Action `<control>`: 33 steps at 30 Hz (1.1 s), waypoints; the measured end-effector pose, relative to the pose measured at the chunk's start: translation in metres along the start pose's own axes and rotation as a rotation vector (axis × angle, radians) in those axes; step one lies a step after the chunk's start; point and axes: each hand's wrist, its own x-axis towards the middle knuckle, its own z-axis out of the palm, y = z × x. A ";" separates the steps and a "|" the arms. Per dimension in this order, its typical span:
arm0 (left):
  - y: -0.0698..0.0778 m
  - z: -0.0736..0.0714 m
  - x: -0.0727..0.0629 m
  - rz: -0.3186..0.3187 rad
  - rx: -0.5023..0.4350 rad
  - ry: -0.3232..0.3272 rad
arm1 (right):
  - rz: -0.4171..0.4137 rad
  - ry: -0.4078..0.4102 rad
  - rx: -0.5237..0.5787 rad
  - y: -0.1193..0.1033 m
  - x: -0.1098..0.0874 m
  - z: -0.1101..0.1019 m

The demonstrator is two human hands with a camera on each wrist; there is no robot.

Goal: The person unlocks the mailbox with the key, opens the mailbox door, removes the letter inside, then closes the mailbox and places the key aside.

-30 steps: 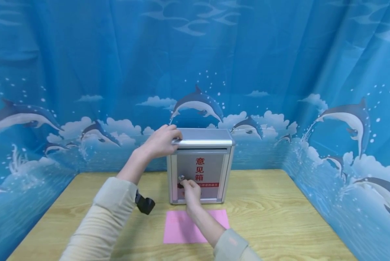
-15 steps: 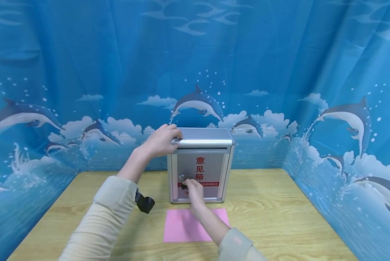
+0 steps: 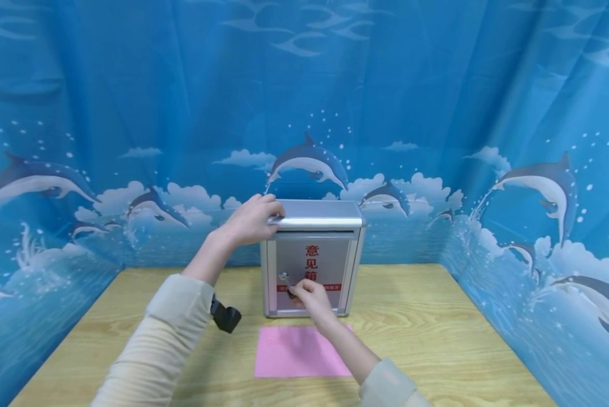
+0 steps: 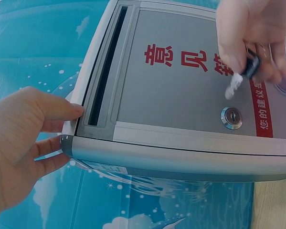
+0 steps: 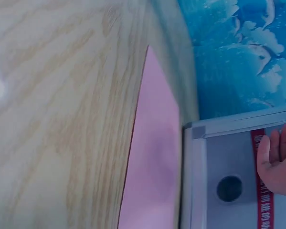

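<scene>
A silver metal suggestion box [image 3: 316, 210] with red Chinese lettering stands upright on the table. My left hand [image 3: 250, 221] grips its upper left corner; in the left wrist view the thumb of that hand [image 4: 18, 133] lies on the front edge by the slot. My right hand [image 3: 314, 302] is in front of the lower door and pinches a key with a black head [image 4: 250, 67]. The blurred key blade points toward the round lock [image 4: 232, 118] but is apart from it. In the right wrist view, only part of the right hand [image 5: 281, 167] shows.
A pink sheet of paper [image 3: 279, 362] lies flat on the wooden table [image 3: 426, 339] in front of the box. Behind and at the sides hangs a blue curtain [image 3: 223, 85] with dolphins. A black wrist camera [image 3: 226, 317] sticks out from the left sleeve.
My right hand has moved away from the lock, to the right and slightly down, with the key between its fingers. The left hand stays on the box's corner.
</scene>
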 end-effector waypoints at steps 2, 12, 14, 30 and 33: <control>-0.001 0.000 0.000 0.002 0.004 0.001 | 0.017 -0.019 0.020 -0.004 -0.004 -0.003; -0.001 -0.002 0.000 0.001 0.003 -0.008 | 0.038 -0.069 0.026 -0.018 -0.023 -0.028; -0.001 -0.002 0.000 0.001 0.003 -0.014 | 0.047 -0.067 0.032 -0.019 -0.025 -0.035; -0.003 0.001 -0.002 -0.001 -0.010 -0.015 | 0.142 -0.035 0.069 -0.012 -0.041 -0.085; -0.003 0.001 -0.001 0.001 -0.005 -0.011 | 0.158 -0.038 0.029 -0.008 -0.044 -0.094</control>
